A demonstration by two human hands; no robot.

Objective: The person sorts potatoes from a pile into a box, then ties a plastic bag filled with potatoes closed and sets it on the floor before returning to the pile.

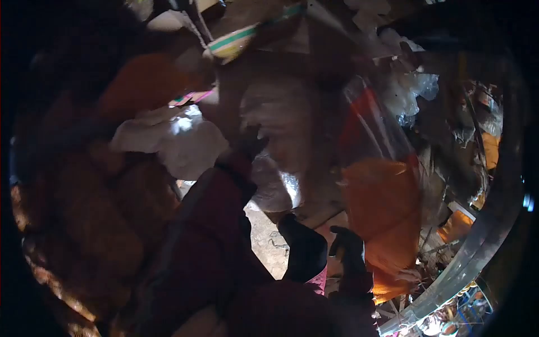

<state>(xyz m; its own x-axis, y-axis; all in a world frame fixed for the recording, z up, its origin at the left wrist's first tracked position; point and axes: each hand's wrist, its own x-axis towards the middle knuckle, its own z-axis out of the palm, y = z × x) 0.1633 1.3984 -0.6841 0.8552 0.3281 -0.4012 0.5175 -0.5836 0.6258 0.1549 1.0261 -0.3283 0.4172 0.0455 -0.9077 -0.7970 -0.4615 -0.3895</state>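
Observation:
My left hand (251, 144), dark and reaching forward from a maroon sleeve, is against a pale, filled plastic bag (281, 121). Its fingers blend into the shadow, so their grip does not show. A second whitish bag (191, 143) lies just left of that hand. My right hand (349, 247), in a dark glove, is lower and nearer to me, with thumb and fingers apart and nothing visible between them. Right beside it stands an orange mesh sack (382, 213), with clear and red plastic (370, 121) above it.
Orange-brown sacks (84, 224) fill the shaded left side. A dark boot-like shape (306, 247) is between my arms, by a sunlit patch of ground (268, 241). Crumpled clear plastic (407, 92) and scraps lie at right, inside a curved rim (466, 264). A green-striped piece (233, 42) lies at the top.

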